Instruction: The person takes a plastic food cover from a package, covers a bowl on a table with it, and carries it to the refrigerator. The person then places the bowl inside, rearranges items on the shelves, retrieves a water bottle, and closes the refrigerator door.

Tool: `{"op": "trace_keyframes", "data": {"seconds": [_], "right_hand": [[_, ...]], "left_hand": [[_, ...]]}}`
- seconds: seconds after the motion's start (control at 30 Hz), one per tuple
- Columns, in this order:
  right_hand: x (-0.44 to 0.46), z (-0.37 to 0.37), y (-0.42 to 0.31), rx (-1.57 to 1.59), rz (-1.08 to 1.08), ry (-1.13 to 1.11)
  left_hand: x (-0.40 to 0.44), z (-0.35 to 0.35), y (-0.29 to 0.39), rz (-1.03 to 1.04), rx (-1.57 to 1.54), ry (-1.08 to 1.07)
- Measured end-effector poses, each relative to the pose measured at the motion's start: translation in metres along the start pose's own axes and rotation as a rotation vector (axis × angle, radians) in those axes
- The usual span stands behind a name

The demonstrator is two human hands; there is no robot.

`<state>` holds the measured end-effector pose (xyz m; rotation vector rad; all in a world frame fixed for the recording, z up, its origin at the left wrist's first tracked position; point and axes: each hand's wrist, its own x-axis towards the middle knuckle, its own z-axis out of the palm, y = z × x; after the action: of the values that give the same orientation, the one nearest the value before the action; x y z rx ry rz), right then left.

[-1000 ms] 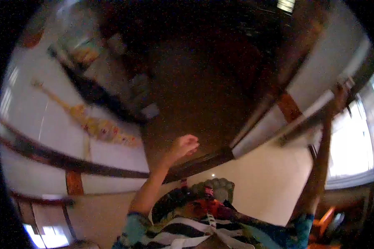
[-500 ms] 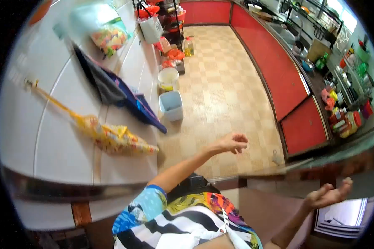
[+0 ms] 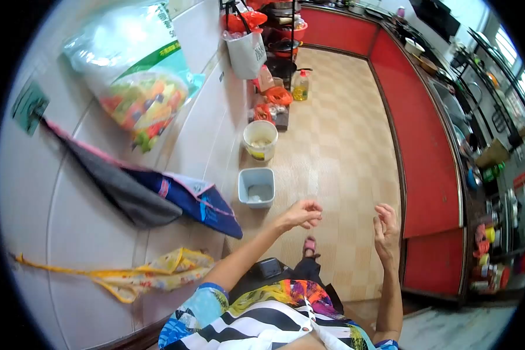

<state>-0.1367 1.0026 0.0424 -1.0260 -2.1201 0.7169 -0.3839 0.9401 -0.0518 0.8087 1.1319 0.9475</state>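
Note:
My left hand [image 3: 302,214] hangs over the tiled floor with its fingers loosely curled and apart, nothing in it. The grey-blue square bin [image 3: 256,188] on the floor is the nearest object to it. My right hand [image 3: 386,228] is raised at the right, fingers up and slightly bent, holding nothing, in front of the red cabinets [image 3: 421,157]. Below my hands, a foot in a pink slipper [image 3: 310,246] shows on the floor.
Along the left wall hang a plastic bag [image 3: 140,76], dark blue and grey cloths [image 3: 151,195] and a yellow cloth [image 3: 157,271]. A white bucket [image 3: 261,141] and an oil bottle [image 3: 300,86] stand further ahead. At right runs a crowded counter with a sink [image 3: 449,105].
The view has moved forward into the kitchen and brightened since the first frame. My right hand has come from the far right toward the middle, raised. My left hand stays in front.

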Motion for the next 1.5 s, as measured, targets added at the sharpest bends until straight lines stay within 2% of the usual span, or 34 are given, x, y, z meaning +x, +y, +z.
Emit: {"op": "trace_keyframes", "data": {"seconds": [0.17, 0.23, 0.37, 0.43, 0.53, 0.6, 0.67, 0.77, 0.83, 0.93, 0.97, 1.0, 1.03, 1.07, 1.13, 1.17, 1.23, 1.3, 1.37, 1.43, 1.5], "right_hand": [[0.14, 0.072, 0.068, 0.059, -0.157, -0.133], [0.203, 0.099, 0.073, 0.24, -0.153, -0.22], [0.307, 0.163, 0.07, 0.267, -0.155, -0.372], [0.362, 0.197, 0.062, 0.362, -0.291, -0.409], [0.4, 0.268, 0.079, 0.483, -0.256, -0.517], [0.432, 0.3, 0.068, 0.52, -0.315, -0.613], [0.478, 0.303, 0.02, 0.496, -0.381, -0.661], [0.509, 0.338, -0.049, 0.544, -0.78, -0.734], [0.518, 0.34, -0.106, 0.566, -0.819, -0.876], [0.529, 0.332, -0.208, 0.7, -1.154, -0.85], [0.529, 0.327, -0.245, 0.769, -1.211, -0.855], [0.53, 0.322, -0.279, 0.887, -1.337, -0.794], [0.527, 0.319, -0.309, 0.966, -1.375, -0.787], [0.525, 0.317, -0.337, 0.994, -1.437, -0.731], [0.515, 0.331, -0.386, 1.055, -1.559, -0.573], [0.51, 0.336, -0.403, 1.074, -1.57, -0.582], [0.5, 0.347, -0.43, 0.964, -1.642, -0.399], [0.494, 0.372, -0.445, 0.963, -1.662, -0.352], [0.488, 0.38, -0.452, 0.957, -1.687, -0.293], [0.484, 0.386, -0.451, 0.957, -1.71, -0.082], [0.483, 0.384, -0.451, 0.935, -1.699, -0.088]], "left_hand": [[0.06, -0.073, -0.017, -0.049, -0.049, 0.196], [0.08, -0.105, -0.009, -0.066, -0.101, 0.355], [0.1, -0.157, -0.005, -0.053, -0.183, 0.49], [0.104, -0.182, 0.006, -0.037, -0.197, 0.564], [0.123, -0.223, -0.041, -0.098, -0.295, 0.659], [0.116, -0.243, -0.025, -0.091, -0.322, 0.756], [0.118, -0.269, 0.031, -0.019, -0.269, 0.82], [0.096, -0.293, 0.081, 0.154, -0.202, 1.056], [0.084, -0.294, 0.105, 0.18, -0.219, 1.171], [0.06, -0.286, 0.137, 0.385, 0.182, 1.495], [0.043, -0.279, 0.157, 0.39, 0.175, 1.542], [0.027, -0.269, 0.177, 0.477, 0.221, 1.639], [0.01, -0.259, 0.194, 0.56, 0.276, 1.732], [-0.006, -0.25, 0.209, 0.553, 0.284, 1.765], [-0.029, -0.241, 0.226, 0.635, 0.373, 2.005], [-0.035, -0.24, 0.231, 0.631, 0.376, 2.027], [-0.046, -0.238, 0.237, 0.681, 0.505, 2.202], [-0.051, -0.231, 0.237, 0.617, 0.502, 2.21], [-0.057, -0.224, 0.236, 0.49, 0.634, 2.269], [-0.064, -0.22, 0.226, 0.468, 0.613, 2.298], [-0.067, -0.219, 0.214, 0.44, 0.581, 2.314]]}}
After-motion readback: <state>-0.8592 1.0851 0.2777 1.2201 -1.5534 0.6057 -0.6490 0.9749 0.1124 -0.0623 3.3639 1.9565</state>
